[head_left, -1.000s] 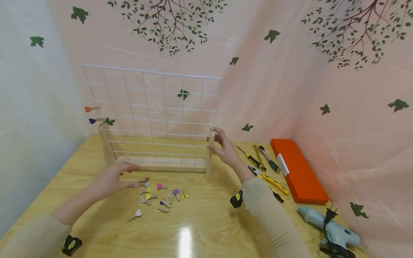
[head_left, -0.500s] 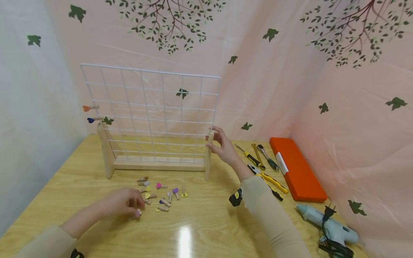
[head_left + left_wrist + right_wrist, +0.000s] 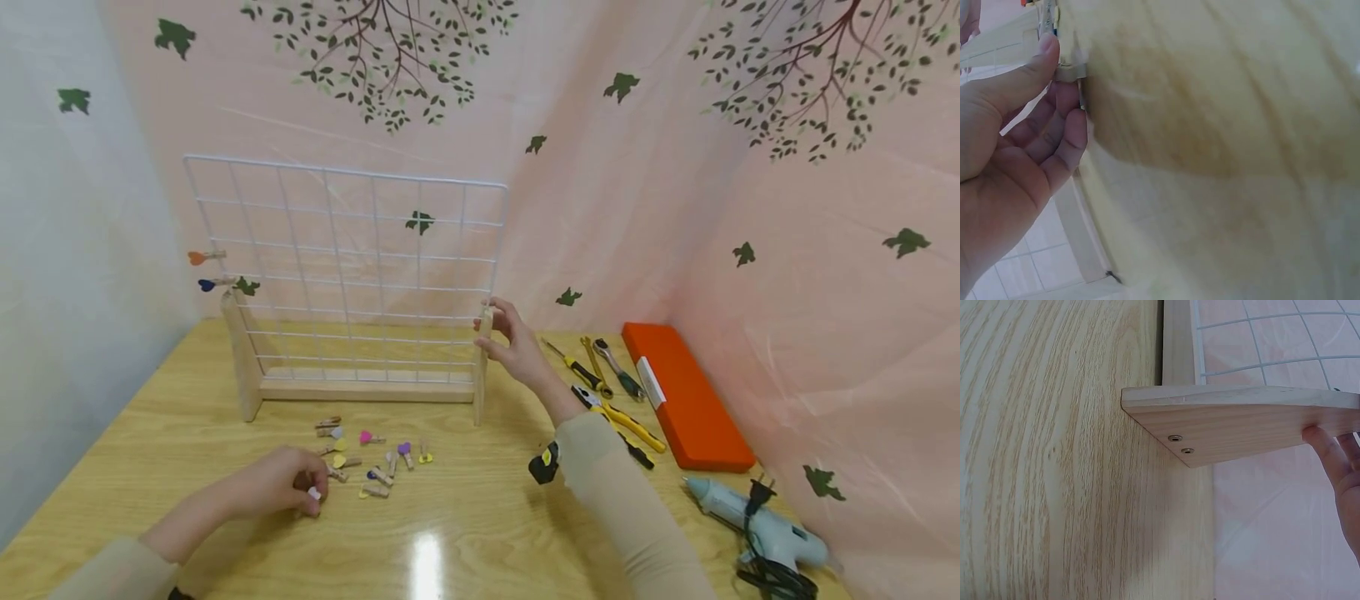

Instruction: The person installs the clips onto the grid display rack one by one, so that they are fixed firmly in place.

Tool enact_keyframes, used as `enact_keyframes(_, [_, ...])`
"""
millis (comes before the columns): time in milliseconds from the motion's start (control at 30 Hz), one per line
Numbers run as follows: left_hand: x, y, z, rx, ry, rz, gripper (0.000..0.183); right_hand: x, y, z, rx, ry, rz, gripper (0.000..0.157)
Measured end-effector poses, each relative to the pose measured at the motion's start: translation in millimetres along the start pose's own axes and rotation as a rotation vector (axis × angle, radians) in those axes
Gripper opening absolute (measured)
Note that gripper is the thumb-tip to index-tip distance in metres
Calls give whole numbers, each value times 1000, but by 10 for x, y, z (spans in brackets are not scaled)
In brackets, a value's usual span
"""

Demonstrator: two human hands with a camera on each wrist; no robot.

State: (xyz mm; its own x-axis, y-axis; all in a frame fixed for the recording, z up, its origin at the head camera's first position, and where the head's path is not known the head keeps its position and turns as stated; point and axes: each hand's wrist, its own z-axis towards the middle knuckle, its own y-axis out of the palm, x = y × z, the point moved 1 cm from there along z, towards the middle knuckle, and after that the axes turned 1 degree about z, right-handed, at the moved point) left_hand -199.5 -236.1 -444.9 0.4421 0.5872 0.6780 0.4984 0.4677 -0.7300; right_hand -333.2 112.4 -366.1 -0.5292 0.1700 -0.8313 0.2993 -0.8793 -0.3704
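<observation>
A white wire grid (image 3: 360, 250) stands in a wooden frame with side posts. My right hand (image 3: 517, 346) grips its right post (image 3: 481, 375); in the right wrist view the thumb presses the wooden side panel (image 3: 1235, 428). Low over the table at the left, my left hand (image 3: 273, 483) pinches a small clothespin with a white heart (image 3: 314, 493); the left wrist view shows the clothespin (image 3: 1071, 72) between thumb and fingers. Several heart clothespins lie just right of that hand, among them a pink one (image 3: 367, 437) and a purple one (image 3: 405, 450).
An orange-heart clothespin (image 3: 198, 258) and a dark blue one (image 3: 208, 285) are clipped to the grid's left edge. To the right lie a screwdriver (image 3: 577, 371), pliers (image 3: 633, 428), a ratchet (image 3: 618, 371), a red case (image 3: 686, 400) and a glue gun (image 3: 765, 525) with its cord.
My left hand has come down toward the table and picked at the white-heart clothespin, now pinched in its fingers. The right hand stays on the post.
</observation>
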Motion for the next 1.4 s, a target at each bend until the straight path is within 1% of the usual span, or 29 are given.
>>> enact_keyframes(100, [21,-61,21,15,4,1,14,-8,-16,4,7,-8,-8,56])
enact_keyframes(167, [48,-124,30,46,9,10,12,-8,-21,4,7,-10,-8,55])
enact_keyframes(200, [67,-161,33,62,8,-3,11,-10,-21,2,6,-11,-7,55])
enact_keyframes(300, [128,-294,38,168,34,-13,8,-11,-15,-6,0,-12,-2,54])
enact_keyframes(367, [178,-407,36,271,60,-7,6,-14,-12,-12,1,-7,-5,54])
enact_keyframes(400, [207,-472,31,332,63,8,6,-18,-11,-15,2,-4,-6,54])
enact_keyframes(433, [238,-540,13,401,49,34,5,-21,-7,-17,2,2,-4,54])
enact_keyframes(467, [267,-612,-9,463,15,54,7,-24,-2,-18,3,6,0,54])
enact_keyframes(533, [326,-767,-53,591,-53,65,10,-29,4,-19,2,15,3,54])
enact_keyframes(600, [378,-931,-95,717,-128,43,14,-32,7,-19,2,21,6,54])
enact_keyframes(633, [398,-1013,-114,775,-161,6,18,-34,7,-19,1,24,8,54])
enact_keyframes(700, [430,-1173,-129,907,-177,-82,21,-35,6,-20,1,26,7,54])
enact_keyframes(767, [445,-1324,-146,1020,-186,-189,23,-36,2,-21,3,26,10,54])
enact_keyframes(833, [446,-1463,-157,1130,-170,-378,22,-37,-2,-21,4,23,12,54])
enact_keyframes(933, [426,-1658,-170,1313,-142,-676,23,-35,-5,-19,8,22,12,54])
enact_keyframes(1000, [409,-1776,-173,1445,-124,-848,28,-32,-3,-15,8,24,7,55])
enact_keyframes(1033, [405,-1830,-179,1501,-132,-896,30,-30,-2,-14,6,26,6,55])
enact_keyframes(1067, [401,-1881,-182,1553,-140,-929,33,-29,-1,-13,6,29,5,55])
enact_keyframes(1133, [400,-1974,-188,1623,-160,-956,36,-28,-1,-13,6,35,0,55])
enact_keyframes(1167, [397,-2017,-189,1653,-156,-967,38,-26,-1,-14,7,35,-2,55])
enact_keyframes(1300, [384,-2169,-178,1723,-122,-1000,42,-27,-2,-19,12,31,-2,55])
enact_keyframes(1400, [359,-2244,-152,1743,-107,-1023,43,-26,-3,-19,11,22,-3,55])
